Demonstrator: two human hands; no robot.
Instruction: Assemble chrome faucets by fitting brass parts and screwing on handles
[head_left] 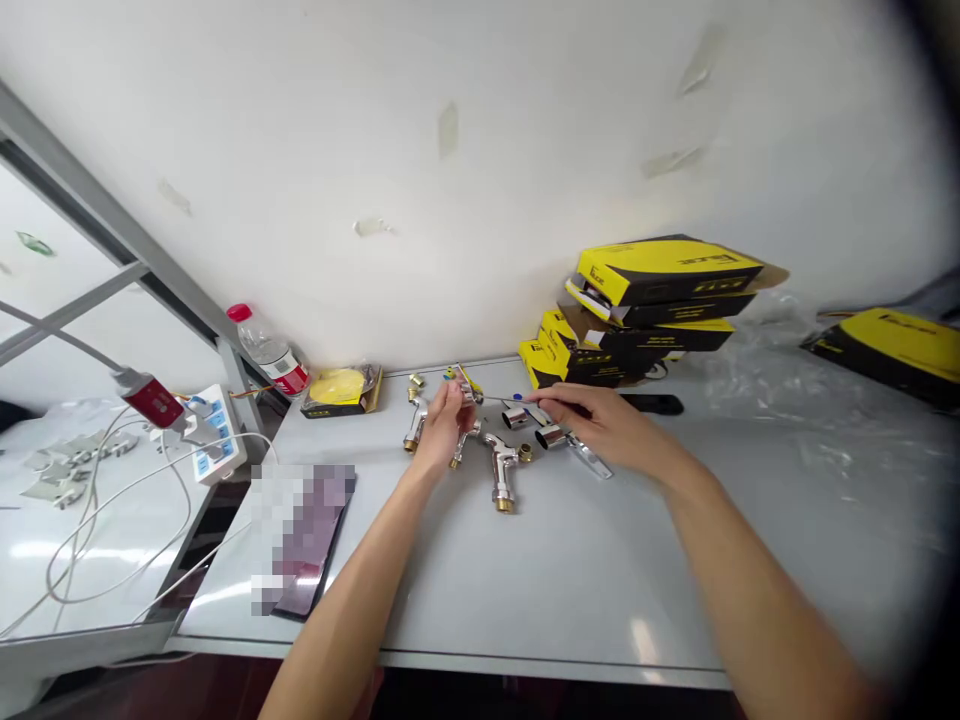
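My left hand [444, 420] is closed around a small chrome faucet part [462, 384], raised above the table. From the right, my right hand [574, 412] grips a tool with a thin metal shaft [501, 400], like a screwdriver; its handle is hidden in the fingers. The shaft's tip meets or nearly meets the chrome part. Below the hands lies a chrome faucet body [502, 475] with brass ends, a loose brass fitting [526, 453] beside it. Another faucet body [414, 425] sits left of my left hand. Chrome handles [551, 436] lie under my right hand.
Yellow-and-black boxes [637, 320] are stacked against the wall, near clear plastic wrap [795, 390]. A black flat handle [660, 404] pokes out behind my right hand. On the left are a small box [341, 391], a bottle [274, 355], a phone-like object [311, 560] and a power strip [219, 435].
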